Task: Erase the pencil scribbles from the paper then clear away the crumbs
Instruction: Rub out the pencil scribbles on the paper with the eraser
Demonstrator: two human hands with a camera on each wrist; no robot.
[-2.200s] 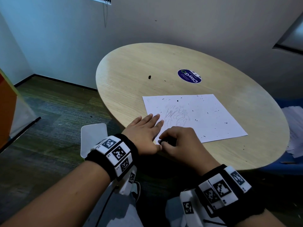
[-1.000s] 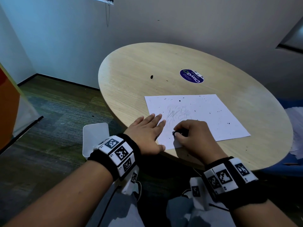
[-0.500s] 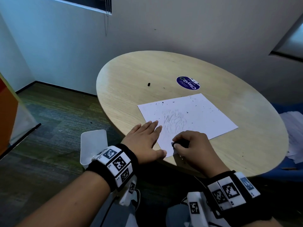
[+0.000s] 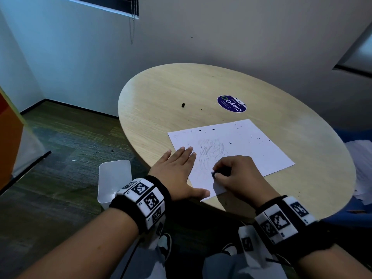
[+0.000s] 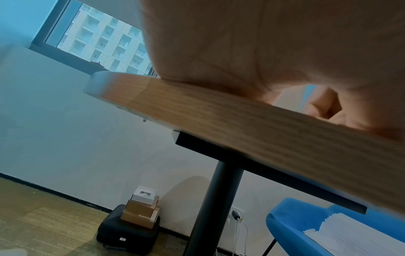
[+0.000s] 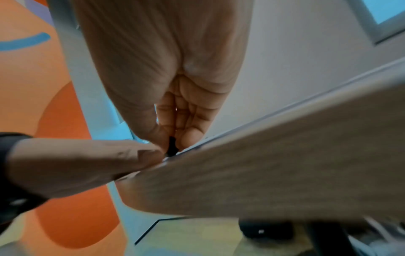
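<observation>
1. Your round, light wood-grain worktop [image 4: 201, 87] stands on a black central post, which shows in the left wrist view.
2. The white rectangular sheet of paper [image 4: 251, 150] lies flat near the worktop edge closest to you, with one corner pointing towards you.
3. Your left hand [image 4: 177, 174] lies flat and released, fingers straight. The fingertips and thumb press the paper's left edge, and the palm rests on the bare worktop.
4. Your right hand [image 4: 239, 176] is curled over the near part of the paper, grasping a small dark eraser [image 4: 216, 174] between thumb and fingers. The right wrist view shows the eraser's dark tip [image 6: 171, 145] pressed down at the paper.
5. A white open plastic bin [image 4: 112, 182] stands on the green carpet just left of your left wrist.
6. The faint grey pencil scribbles [image 4: 211, 152] sit on the paper between your two hands, just beyond the eraser.
7. A round dark blue sticker with white lettering [image 4: 231, 103] lies on the worktop beyond the paper's far edge.
8. A small black lump [image 4: 182, 105] sits alone on the worktop to the left of the sticker, well apart from the paper.
9. Tiny dark crumbs [image 4: 230, 142] are scattered over the far half of the paper, and a few lie on the worktop near the sticker.
</observation>
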